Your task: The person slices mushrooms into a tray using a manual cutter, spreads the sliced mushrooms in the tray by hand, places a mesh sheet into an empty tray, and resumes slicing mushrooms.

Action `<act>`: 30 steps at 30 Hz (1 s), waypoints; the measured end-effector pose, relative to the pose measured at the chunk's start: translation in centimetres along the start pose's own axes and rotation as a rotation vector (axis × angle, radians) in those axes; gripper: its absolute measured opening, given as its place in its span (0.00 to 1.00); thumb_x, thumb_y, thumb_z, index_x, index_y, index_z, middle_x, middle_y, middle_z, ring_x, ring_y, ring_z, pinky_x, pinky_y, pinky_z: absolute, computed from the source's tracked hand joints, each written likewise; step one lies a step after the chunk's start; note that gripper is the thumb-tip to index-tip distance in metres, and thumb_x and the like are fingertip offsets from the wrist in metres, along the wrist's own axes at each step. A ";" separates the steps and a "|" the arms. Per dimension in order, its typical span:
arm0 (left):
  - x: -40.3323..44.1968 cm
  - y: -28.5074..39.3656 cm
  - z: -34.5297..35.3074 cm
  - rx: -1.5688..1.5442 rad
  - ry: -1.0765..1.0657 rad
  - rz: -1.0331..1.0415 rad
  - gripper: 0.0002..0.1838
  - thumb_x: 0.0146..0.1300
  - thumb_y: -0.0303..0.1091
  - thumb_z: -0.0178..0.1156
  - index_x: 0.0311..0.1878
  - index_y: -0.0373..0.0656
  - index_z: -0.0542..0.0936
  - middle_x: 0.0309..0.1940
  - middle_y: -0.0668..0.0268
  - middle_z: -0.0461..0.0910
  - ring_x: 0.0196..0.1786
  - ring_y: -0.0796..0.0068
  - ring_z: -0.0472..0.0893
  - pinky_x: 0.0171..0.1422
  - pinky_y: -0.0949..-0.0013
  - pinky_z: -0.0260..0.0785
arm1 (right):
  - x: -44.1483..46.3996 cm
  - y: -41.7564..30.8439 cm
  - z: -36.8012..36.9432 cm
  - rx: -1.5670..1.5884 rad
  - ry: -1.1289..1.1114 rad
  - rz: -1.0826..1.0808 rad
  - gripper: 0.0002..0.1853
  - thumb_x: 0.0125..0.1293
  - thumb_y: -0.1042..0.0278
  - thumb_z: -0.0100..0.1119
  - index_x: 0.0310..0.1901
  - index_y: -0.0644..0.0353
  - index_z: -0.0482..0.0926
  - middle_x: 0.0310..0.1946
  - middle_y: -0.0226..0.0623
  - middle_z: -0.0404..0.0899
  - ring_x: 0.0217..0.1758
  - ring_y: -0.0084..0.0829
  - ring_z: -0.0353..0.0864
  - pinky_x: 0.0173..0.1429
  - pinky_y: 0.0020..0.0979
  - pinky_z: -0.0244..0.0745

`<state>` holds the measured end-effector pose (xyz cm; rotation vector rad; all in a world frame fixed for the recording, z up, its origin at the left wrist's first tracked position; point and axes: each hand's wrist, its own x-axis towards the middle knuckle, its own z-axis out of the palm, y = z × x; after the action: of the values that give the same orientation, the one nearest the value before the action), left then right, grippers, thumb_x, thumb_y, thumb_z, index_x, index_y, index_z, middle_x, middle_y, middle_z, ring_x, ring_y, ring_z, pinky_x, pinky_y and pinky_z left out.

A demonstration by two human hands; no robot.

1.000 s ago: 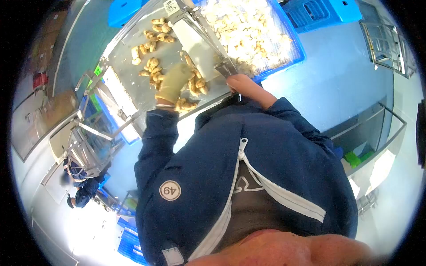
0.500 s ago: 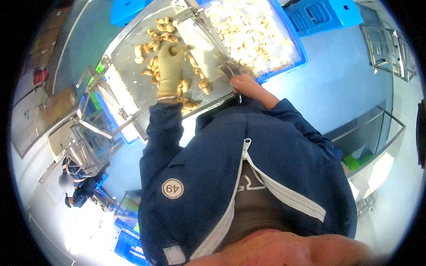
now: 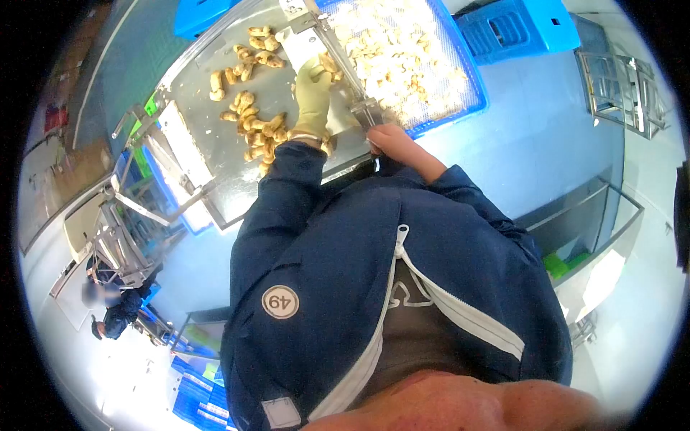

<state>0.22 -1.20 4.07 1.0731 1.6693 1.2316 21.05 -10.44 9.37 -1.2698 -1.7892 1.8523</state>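
Note:
My left hand [image 3: 312,97], in a pale yellow-green glove, is closed around a brown mushroom [image 3: 329,66] on the white cutting board [image 3: 298,47], close beside a long metal lever blade [image 3: 338,57]. My bare right hand [image 3: 399,145] is wrapped around the handle end of that blade, at the table's near edge. Several whole brown mushrooms [image 3: 266,129] lie loose on the steel table [image 3: 198,79] left of my gloved hand. Beyond the blade, pale sliced pieces [image 3: 402,54] fill a blue mesh basket [image 3: 480,100].
Blue plastic crates [image 3: 514,29] stand behind the basket, another blue bin [image 3: 198,16] at the far side of the table. Metal frames [image 3: 622,90] stand at right. Another person [image 3: 122,312] in dark clothes is at the lower left, near metal equipment [image 3: 118,244].
My left hand has moved right, from the mushroom pile to the board beside the blade, with a mushroom in it. My right hand stays on the blade handle.

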 end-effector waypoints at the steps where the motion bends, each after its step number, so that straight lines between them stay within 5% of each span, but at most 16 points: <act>1: -0.3 1.9 0.1 0.064 -0.010 -0.012 0.20 0.58 0.25 0.60 0.55 0.37 0.75 0.40 0.62 0.82 0.39 0.75 0.81 0.46 0.72 0.74 | 0.1 0.0 0.0 0.016 0.005 0.046 0.16 0.63 0.61 0.44 0.24 0.63 0.73 0.22 0.46 0.75 0.27 0.47 0.75 0.32 0.41 0.68; 4: -1.4 5.1 0.1 0.205 -0.027 -0.022 0.19 0.58 0.28 0.61 0.54 0.39 0.78 0.37 0.61 0.83 0.39 0.75 0.81 0.45 0.71 0.74 | -0.1 -0.3 0.0 0.037 0.018 0.100 0.17 0.62 0.59 0.44 0.24 0.63 0.74 0.21 0.44 0.75 0.24 0.43 0.74 0.32 0.40 0.68; 7: -0.8 3.6 0.0 0.277 -0.054 0.004 0.17 0.58 0.31 0.62 0.52 0.40 0.79 0.38 0.60 0.84 0.40 0.71 0.82 0.47 0.70 0.73 | -0.5 -2.0 -0.3 -0.135 0.097 -0.209 0.19 0.63 0.56 0.44 0.23 0.64 0.74 0.18 0.41 0.74 0.21 0.37 0.73 0.29 0.36 0.67; 9: 1.0 -0.4 -0.1 0.355 -0.096 -0.008 0.15 0.59 0.32 0.61 0.50 0.38 0.79 0.40 0.56 0.83 0.42 0.64 0.82 0.50 0.66 0.72 | -1.2 -6.5 -1.4 0.067 0.132 -0.025 0.20 0.63 0.56 0.45 0.23 0.64 0.73 0.18 0.39 0.73 0.21 0.34 0.72 0.29 0.35 0.66; 12: 1.0 0.9 0.1 0.213 -0.124 -0.074 0.19 0.58 0.30 0.61 0.55 0.40 0.78 0.40 0.60 0.84 0.40 0.74 0.82 0.45 0.72 0.74 | -1.2 -10.6 -2.4 0.221 0.135 0.041 0.20 0.64 0.56 0.45 0.23 0.65 0.73 0.17 0.37 0.72 0.21 0.31 0.72 0.28 0.33 0.65; 16: 1.2 0.1 0.4 0.366 -0.110 0.059 0.17 0.63 0.30 0.59 0.54 0.39 0.79 0.37 0.61 0.84 0.36 0.76 0.81 0.38 0.74 0.74 | -1.0 -8.5 -2.0 0.119 0.072 0.124 0.19 0.64 0.58 0.45 0.23 0.64 0.72 0.17 0.35 0.72 0.21 0.29 0.71 0.28 0.32 0.65; 19: 2.3 -1.8 0.7 0.276 -0.118 0.022 0.16 0.65 0.31 0.58 0.54 0.38 0.78 0.35 0.63 0.84 0.32 0.78 0.81 0.33 0.76 0.73 | -1.2 -7.7 -1.3 0.051 0.141 -0.013 0.19 0.64 0.59 0.45 0.22 0.65 0.71 0.16 0.36 0.72 0.21 0.31 0.72 0.28 0.33 0.66; 23: 2.5 -2.4 0.5 0.277 -0.159 -0.018 0.16 0.65 0.31 0.58 0.54 0.37 0.78 0.33 0.63 0.84 0.28 0.79 0.80 0.31 0.76 0.73 | -1.1 -9.6 -1.9 0.156 0.091 0.069 0.17 0.65 0.61 0.45 0.23 0.65 0.71 0.19 0.43 0.73 0.23 0.38 0.74 0.31 0.37 0.68; 30: 2.2 -1.0 0.5 0.452 -0.138 0.018 0.16 0.64 0.30 0.58 0.55 0.38 0.78 0.31 0.63 0.83 0.26 0.79 0.79 0.30 0.74 0.72 | 0.0 -0.4 0.0 -0.144 0.091 -0.027 0.17 0.65 0.60 0.45 0.25 0.64 0.72 0.23 0.47 0.75 0.25 0.42 0.75 0.34 0.37 0.69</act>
<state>-0.24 0.85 2.75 1.4081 1.8781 0.7827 20.90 -10.36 9.79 -1.3499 -1.9100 1.6492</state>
